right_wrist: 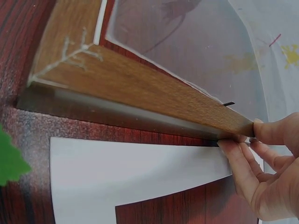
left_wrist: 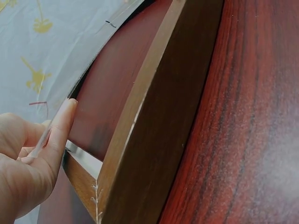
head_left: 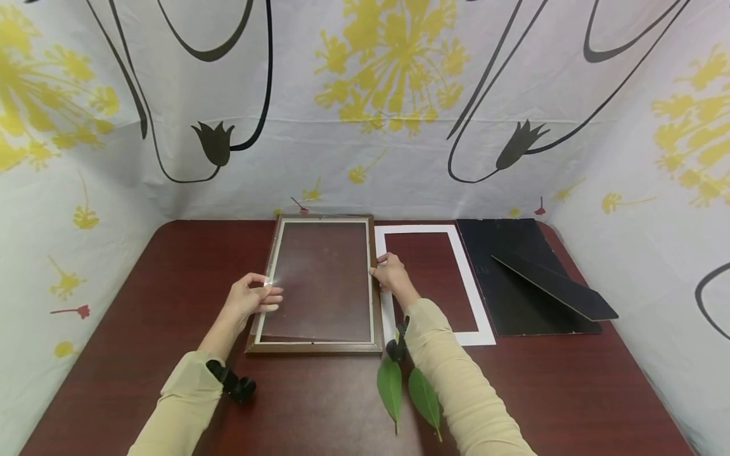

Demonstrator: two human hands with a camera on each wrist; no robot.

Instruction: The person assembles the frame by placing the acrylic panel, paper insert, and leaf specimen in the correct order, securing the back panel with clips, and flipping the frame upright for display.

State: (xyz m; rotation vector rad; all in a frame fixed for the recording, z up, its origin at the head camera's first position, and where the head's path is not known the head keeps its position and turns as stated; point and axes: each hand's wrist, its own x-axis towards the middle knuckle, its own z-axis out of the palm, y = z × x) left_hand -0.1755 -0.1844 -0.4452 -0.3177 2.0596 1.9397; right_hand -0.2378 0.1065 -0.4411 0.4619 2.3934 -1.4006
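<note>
Avoid creasing the clear sheet: left hand pinches its nine-o'clock edge, right hand grips the frame at three.

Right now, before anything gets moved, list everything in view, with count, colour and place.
Frame: 1, brown with a pale inner rim, on the table, left of the mat.
Clear sheet: 1, transparent, at the frame's opening.
Small tab: at least 1, dark, at the frame's inner edge.
Mat: 1, white, between frame and board.
Board: 1, black, far right.
Flap: 1, black, angled over the board.
Leaves: 2, green, near the right sleeve.
Table: 1, reddish brown, beneath everything.
Cloth: at least 1, white with yellow, grey and red print, behind and beside the table.
Wrist devices: 2, black, one per wrist.
Sleeves: 2, beige, on both arms.
Left hand: 1, pinching the sheet.
Right hand: 1, gripping the frame's right side.
</note>
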